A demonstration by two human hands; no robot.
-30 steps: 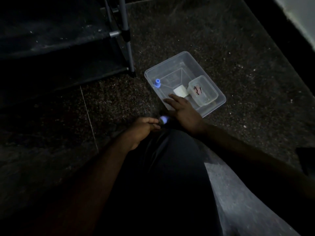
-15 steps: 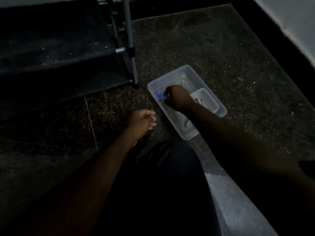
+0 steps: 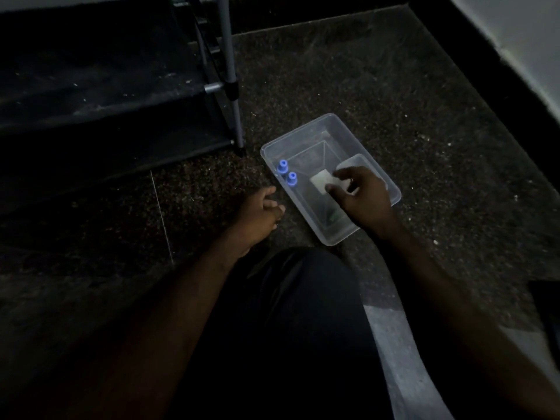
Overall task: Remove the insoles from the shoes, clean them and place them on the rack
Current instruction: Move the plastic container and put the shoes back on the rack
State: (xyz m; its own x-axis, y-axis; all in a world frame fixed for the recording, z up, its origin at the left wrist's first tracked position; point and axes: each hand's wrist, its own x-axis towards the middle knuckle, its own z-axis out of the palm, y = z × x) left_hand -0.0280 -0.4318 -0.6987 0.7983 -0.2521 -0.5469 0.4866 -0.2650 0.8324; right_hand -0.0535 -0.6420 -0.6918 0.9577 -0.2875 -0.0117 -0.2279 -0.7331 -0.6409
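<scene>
In dim light, a clear plastic bin (image 3: 298,130) stands on the dark speckled floor. My right hand (image 3: 363,198) reaches into it and pinches a white pad (image 3: 318,180) between thumb and fingers. Two blue-capped bottles (image 3: 287,172) stand side by side at the bin's left wall. A small clear container (image 3: 359,160) sits at the bin's right side, partly behind my hand. My left hand (image 3: 257,216) rests on the floor just left of the bin, fingers loosely curled and holding nothing. The black shoe rack (image 3: 106,95) is at the upper left. No shoe or insole shows.
The rack's grey metal post (image 3: 231,86) ends in a foot close to the bin's far left corner. My dark-clothed leg (image 3: 297,313) fills the lower middle. A pale wall (image 3: 521,34) runs along the right. A dark shape (image 3: 545,301) lies at the right edge.
The blue-capped bottle that my hands held over my knee now stands in the bin beside the first one. My right hand has moved from it to the white pad. My left hand has dropped to the floor.
</scene>
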